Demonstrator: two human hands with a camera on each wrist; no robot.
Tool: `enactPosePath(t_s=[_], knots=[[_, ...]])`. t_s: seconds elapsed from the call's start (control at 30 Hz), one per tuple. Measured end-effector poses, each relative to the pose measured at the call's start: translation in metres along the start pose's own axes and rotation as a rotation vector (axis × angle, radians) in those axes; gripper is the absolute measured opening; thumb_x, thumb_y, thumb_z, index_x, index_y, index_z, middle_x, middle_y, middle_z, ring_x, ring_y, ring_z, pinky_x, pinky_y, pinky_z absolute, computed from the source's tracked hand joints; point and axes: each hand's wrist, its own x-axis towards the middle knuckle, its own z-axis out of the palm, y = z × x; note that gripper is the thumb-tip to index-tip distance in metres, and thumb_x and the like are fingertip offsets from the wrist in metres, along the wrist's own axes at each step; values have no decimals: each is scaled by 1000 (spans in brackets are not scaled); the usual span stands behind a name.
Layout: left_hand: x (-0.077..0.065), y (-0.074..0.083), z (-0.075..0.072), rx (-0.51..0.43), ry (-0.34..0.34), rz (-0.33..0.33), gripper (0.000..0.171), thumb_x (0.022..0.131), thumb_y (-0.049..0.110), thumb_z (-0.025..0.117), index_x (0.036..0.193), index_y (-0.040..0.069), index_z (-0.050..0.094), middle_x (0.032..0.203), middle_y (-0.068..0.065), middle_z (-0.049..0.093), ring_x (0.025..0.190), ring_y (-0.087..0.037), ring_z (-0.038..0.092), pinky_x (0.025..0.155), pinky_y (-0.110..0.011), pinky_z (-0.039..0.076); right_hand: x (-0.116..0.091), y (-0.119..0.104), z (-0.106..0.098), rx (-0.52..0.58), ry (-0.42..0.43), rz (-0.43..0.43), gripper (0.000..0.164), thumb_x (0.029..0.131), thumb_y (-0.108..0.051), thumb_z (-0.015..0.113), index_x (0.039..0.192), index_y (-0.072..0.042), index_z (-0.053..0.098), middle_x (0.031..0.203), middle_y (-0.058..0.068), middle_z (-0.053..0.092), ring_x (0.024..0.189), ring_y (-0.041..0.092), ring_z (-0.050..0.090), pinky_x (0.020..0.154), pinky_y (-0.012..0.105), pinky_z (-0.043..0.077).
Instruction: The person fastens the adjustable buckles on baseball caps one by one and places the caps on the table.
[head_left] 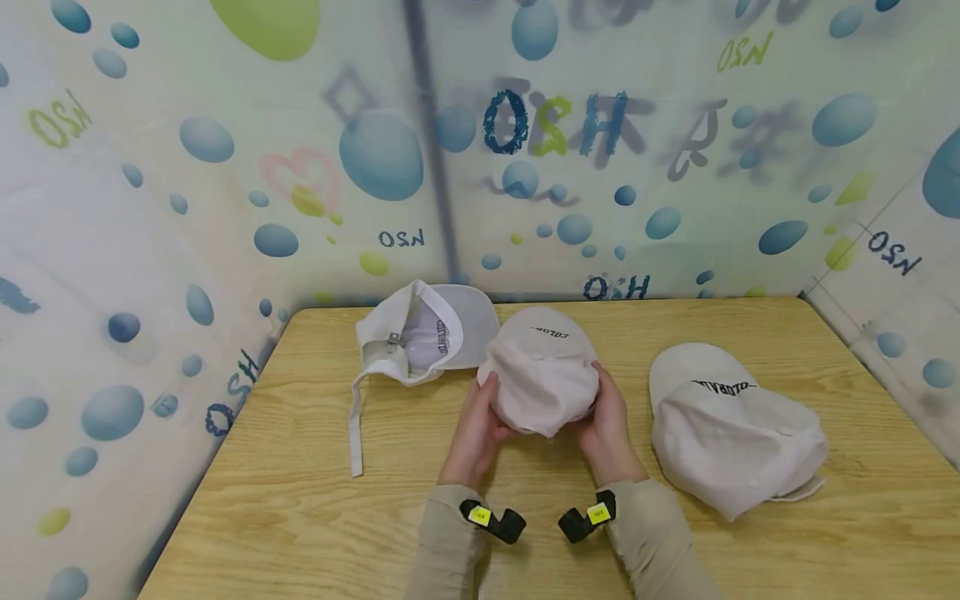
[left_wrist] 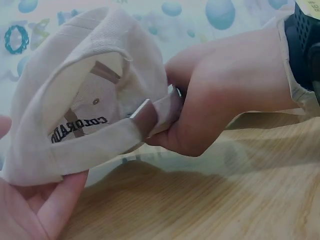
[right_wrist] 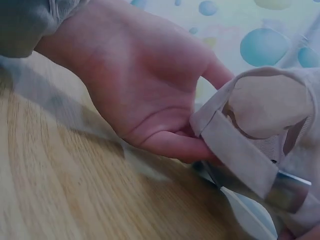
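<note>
Both my hands hold a whitish baseball cap (head_left: 543,375) by its two sides, its brim toward the far side of the table. My left hand (head_left: 480,429) grips the left edge, with the thumb on the outside. On the opposite edge, my right hand (head_left: 606,421) grips in the same way. In the left wrist view, the cap's rear opening, back strap (left_wrist: 97,150) and inner lettering show. A metal buckle (right_wrist: 289,191) sits on the strap in the right wrist view. Some fingers are hidden under the cap.
A second whitish cap (head_left: 472,321) lies at the back left, hollow side showing, its loose strap (head_left: 356,433) hanging toward the front. Another cap (head_left: 731,433) lies crown up on the right. The wooden table (head_left: 300,525) meets a patterned curtain (head_left: 465,208) behind.
</note>
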Motion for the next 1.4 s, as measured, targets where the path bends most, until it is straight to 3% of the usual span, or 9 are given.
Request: enactPosePath(t_s=[0.23, 0.37, 0.5, 0.63, 0.8, 0.97, 1.1, 1.23, 1.4], knots=[[4, 2, -8, 7, 88, -7, 57, 93, 38, 43, 139, 15, 18, 121, -13, 45, 90, -18, 55, 65, -30, 47, 0, -8, -1, -73, 67, -43, 17, 91, -18, 49, 107, -10, 50, 116, -3, 43, 104, 10, 42, 90, 23, 35], [7, 6, -18, -109, 170, 26, 62, 92, 34, 47, 139, 9, 14, 127, -15, 39, 97, -23, 55, 78, -33, 48, 1, -13, -2, -95, 87, -27, 18, 92, -17, 46, 109, -10, 48, 118, -2, 42, 104, 10, 41, 91, 22, 34], [10, 12, -34, -291, 247, 79, 59, 93, 31, 46, 136, 3, 17, 133, -21, 31, 112, -33, 47, 90, -38, 42, 2, -17, -4, -150, 101, -36, 39, 92, -15, 43, 130, -11, 35, 132, -1, 32, 114, 10, 34, 94, 21, 31], [14, 19, -51, -423, 246, 85, 53, 95, 31, 40, 133, -1, 22, 133, -25, 31, 118, -35, 40, 95, -39, 37, 2, -20, -8, -227, 108, -62, 53, 91, -12, 41, 141, -10, 22, 142, 0, 22, 122, 11, 28, 98, 22, 28], [18, 25, -59, -472, 211, 77, 49, 95, 24, 41, 133, 1, 22, 135, -22, 29, 120, -36, 37, 98, -41, 32, 3, -23, -17, -357, 135, -125, 51, 88, -4, 42, 138, -4, 29, 143, 2, 24, 123, 12, 28, 99, 24, 27], [25, 32, -61, -399, 226, 82, 46, 94, 20, 46, 133, 11, 23, 132, -18, 36, 113, -34, 46, 94, -41, 37, 5, -24, -23, -454, 115, -160, 51, 87, -2, 44, 136, 0, 31, 143, 6, 26, 124, 15, 28, 100, 27, 27], [30, 40, -71, -322, 284, 48, 32, 93, 26, 46, 119, 12, 33, 111, -17, 50, 90, -24, 60, 72, -29, 48, 5, -21, -26, -491, 96, -145, 50, 86, -2, 43, 135, 1, 32, 141, 8, 29, 122, 17, 31, 97, 27, 30], [31, 47, -83, -350, 370, 23, 20, 95, 25, 42, 106, 10, 38, 88, -11, 54, 73, -15, 60, 54, -20, 44, 4, -17, -27, -537, 66, -123, 50, 87, -3, 43, 135, 1, 33, 139, 9, 32, 121, 17, 32, 98, 29, 30], [31, 50, -88, -468, 382, 21, 20, 95, 13, 35, 114, 5, 32, 97, -19, 49, 85, -25, 62, 71, -25, 49, 3, -14, -31, -653, 50, -179, 47, 88, -6, 45, 134, 0, 36, 138, 9, 34, 121, 17, 35, 97, 30, 31]])
